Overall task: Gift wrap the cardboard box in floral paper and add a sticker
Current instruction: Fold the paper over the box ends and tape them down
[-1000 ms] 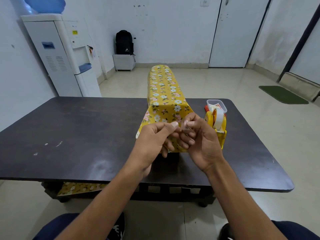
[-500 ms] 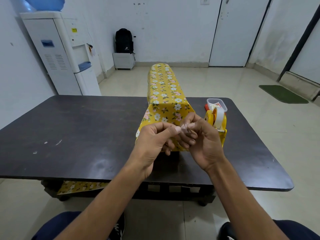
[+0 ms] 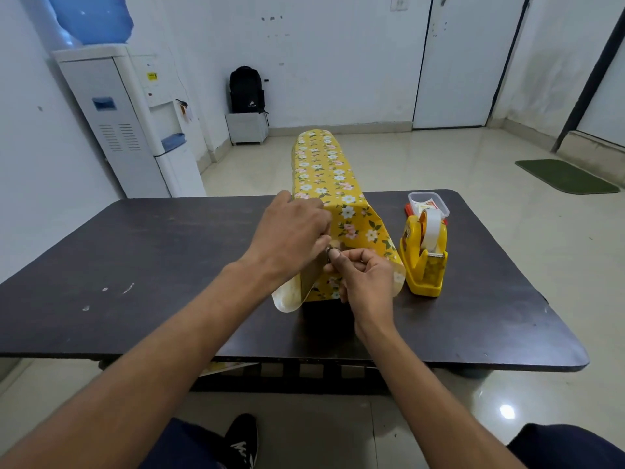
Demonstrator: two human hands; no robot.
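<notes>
Long cardboard box (image 3: pixel 309 279), in yellow floral wrapping paper (image 3: pixel 321 170): lengthwise on dark wooden desk (image 3: pixel 135 265), middle toward far edge.
Left hand (image 3: pixel 291 231): fingers curled, gripping paper's near-end flap.
Right hand (image 3: pixel 367 282): curled, thumb and forefinger pinching same flap.
Yellow plastic tape dispenser (image 3: pixel 424 262): just beside the box, on its right.

scuffed white walls (image 3: pixel 338 62) met a glossy pale tiled floor (image 3: pixel 439 164) with a green mat (image 3: pixel 566 176). a water dispenser (image 3: pixel 135 130) stood at left, a black backpack (image 3: pixel 247 89) sat on a white cabinet (image 3: pixel 246 128), and a white door (image 3: pixel 466 62) was closed.

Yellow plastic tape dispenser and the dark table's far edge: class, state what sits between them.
A clear plastic container just behind the yellow tape dispenser, shown in the head view.
</notes>
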